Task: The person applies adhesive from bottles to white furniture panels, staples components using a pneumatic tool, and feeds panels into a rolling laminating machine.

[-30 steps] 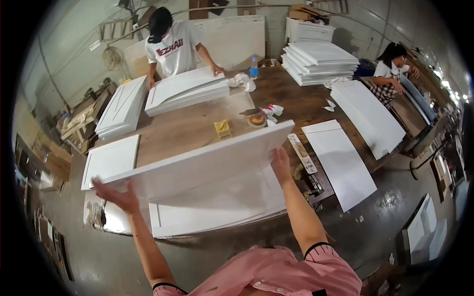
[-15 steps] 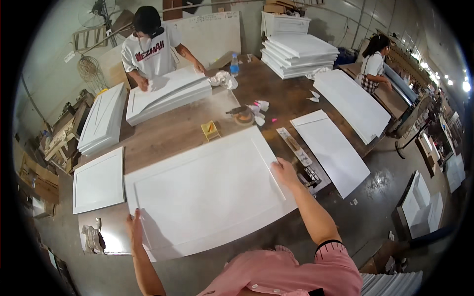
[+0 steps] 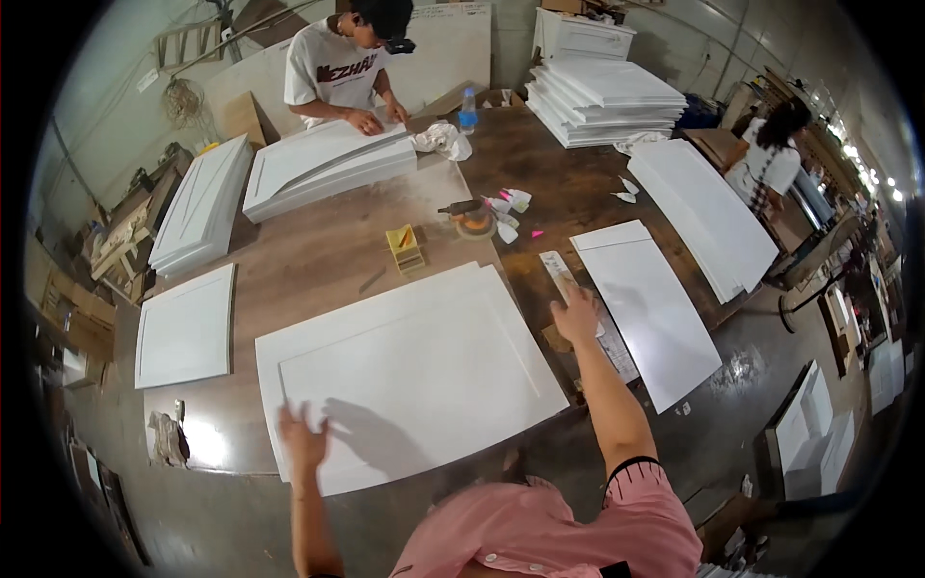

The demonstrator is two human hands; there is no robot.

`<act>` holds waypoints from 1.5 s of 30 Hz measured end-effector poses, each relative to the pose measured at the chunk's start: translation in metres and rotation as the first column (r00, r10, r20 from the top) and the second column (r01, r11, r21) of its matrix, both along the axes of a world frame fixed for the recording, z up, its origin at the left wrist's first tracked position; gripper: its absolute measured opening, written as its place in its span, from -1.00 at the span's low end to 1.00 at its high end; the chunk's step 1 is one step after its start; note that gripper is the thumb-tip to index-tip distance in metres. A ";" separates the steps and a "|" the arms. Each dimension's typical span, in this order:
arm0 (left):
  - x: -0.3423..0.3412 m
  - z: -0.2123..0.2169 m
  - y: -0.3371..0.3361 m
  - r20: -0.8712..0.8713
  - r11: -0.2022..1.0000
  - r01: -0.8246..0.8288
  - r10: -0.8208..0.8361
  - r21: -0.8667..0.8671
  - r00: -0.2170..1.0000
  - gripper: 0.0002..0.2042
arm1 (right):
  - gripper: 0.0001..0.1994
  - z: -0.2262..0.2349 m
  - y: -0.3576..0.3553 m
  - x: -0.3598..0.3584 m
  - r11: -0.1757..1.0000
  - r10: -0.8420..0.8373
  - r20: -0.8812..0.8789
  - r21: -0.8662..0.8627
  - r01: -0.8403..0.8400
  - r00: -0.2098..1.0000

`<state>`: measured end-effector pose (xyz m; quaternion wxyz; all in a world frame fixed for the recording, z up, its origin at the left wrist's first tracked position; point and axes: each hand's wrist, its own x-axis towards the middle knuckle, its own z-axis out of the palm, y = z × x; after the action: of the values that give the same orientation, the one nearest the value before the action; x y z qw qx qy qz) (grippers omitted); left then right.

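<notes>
A large white panel (image 3: 405, 385) with a recessed border lies on the table in front of me. Over its lower left corner is my left hand (image 3: 304, 438), fingers spread and slightly blurred, holding nothing. My right hand (image 3: 578, 313) reaches past the panel's right edge, thumb and index finger apart. It is over a long narrow white strip (image 3: 553, 262) with a brownish piece on it; whether the fingertips touch it I cannot tell. The hand and forearm hide part of the strip and the small items around it.
Flat white panels lie to the right (image 3: 650, 308) and left (image 3: 185, 326). A yellow box (image 3: 405, 249), a round power sander (image 3: 472, 222) and small white bottles (image 3: 508, 207) sit mid-table. Across it, a co-worker (image 3: 337, 72) handles stacked panels. A blue-labelled bottle (image 3: 468, 114) stands nearby.
Both my hands have let go of the large panel, which now lies flat. My right hand has moved up to the narrow strip; my left has come inward over the panel. The co-worker leans lower.
</notes>
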<state>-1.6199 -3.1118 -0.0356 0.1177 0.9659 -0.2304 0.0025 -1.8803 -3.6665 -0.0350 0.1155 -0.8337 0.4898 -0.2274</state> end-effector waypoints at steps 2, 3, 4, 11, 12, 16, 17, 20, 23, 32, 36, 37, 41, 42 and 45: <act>-0.062 -0.009 -0.061 -0.100 0.984 0.147 -0.157 -0.102 0.982 -0.35 | -0.55 -0.009 -0.019 -0.003 0.995 -0.060 -0.034 -0.081 0.057 0.998; -0.095 -0.003 -0.098 -0.182 0.970 0.218 -0.235 -0.107 0.955 -0.34 | -0.55 -0.020 -0.034 -0.009 0.998 -0.053 0.003 -0.019 0.053 0.999; -0.129 -0.007 -0.127 -0.118 0.948 0.298 -0.311 -0.114 0.943 -0.36 | -0.55 -0.031 -0.053 -0.018 0.998 -0.054 0.041 0.040 0.052 0.998; -0.217 -0.011 -0.197 0.057 0.776 0.509 -0.529 -0.373 0.847 -0.68 | -0.51 -0.025 -0.049 -0.009 0.942 0.109 0.293 0.275 -0.193 0.950; -0.218 -0.010 -0.191 0.002 0.788 0.476 -0.516 -0.390 0.856 -0.70 | -0.52 -0.013 -0.017 -0.004 0.942 0.154 0.318 0.238 -0.236 0.936; -0.215 -0.013 -0.185 0.009 0.764 0.468 -0.518 -0.445 0.855 -0.76 | -0.47 0.019 0.110 -0.004 0.883 0.313 0.250 0.278 -0.377 0.916; -0.215 -0.011 -0.184 0.002 0.760 0.470 -0.525 -0.450 0.851 -0.77 | -0.46 0.023 0.134 -0.006 0.859 0.357 0.175 0.323 -0.396 0.917; -0.212 -0.010 -0.192 -0.005 0.745 0.467 -0.533 -0.477 0.846 -0.81 | -0.47 0.003 0.165 -0.008 0.847 0.332 0.051 0.423 -0.321 0.942; -0.214 -0.011 -0.190 -0.002 0.752 0.462 -0.525 -0.470 0.851 -0.82 | -0.50 0.007 0.156 0.003 0.933 0.330 -0.119 0.194 -0.304 0.937; -0.209 -0.029 -0.209 0.015 0.771 0.465 -0.510 -0.435 0.860 -0.85 | -0.60 0.012 0.085 0.026 0.867 0.490 -0.052 0.129 -0.481 0.870; -0.220 -0.010 -0.217 -0.006 0.860 0.347 -0.376 -0.375 0.926 -0.88 | -0.67 -0.007 -0.002 0.010 0.769 0.536 0.216 0.275 -0.577 0.816; -0.222 -0.010 -0.221 0.052 0.872 0.349 -0.353 -0.344 0.934 -0.88 | -0.66 0.002 -0.035 0.008 0.829 0.527 0.072 0.175 -0.531 0.847; -0.224 -0.023 -0.231 0.064 0.884 0.359 -0.357 -0.300 0.932 -0.87 | -0.44 -0.028 -0.206 -0.011 0.964 0.251 -0.339 0.001 -0.267 0.906; -0.224 -0.022 -0.235 0.063 0.888 0.359 -0.356 -0.289 0.932 -0.87 | -0.41 -0.038 -0.243 -0.017 0.966 0.215 -0.389 -0.052 -0.254 0.896; -0.227 -0.019 -0.239 0.062 0.898 0.346 -0.343 -0.273 0.937 -0.87 | -0.36 -0.054 -0.312 -0.023 0.961 0.191 -0.473 -0.087 -0.262 0.860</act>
<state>-1.8465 -3.3513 -0.0542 0.2502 0.8835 -0.3955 0.0200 -1.9034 -3.9789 -0.0887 -0.0403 -0.9217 0.3832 -0.0439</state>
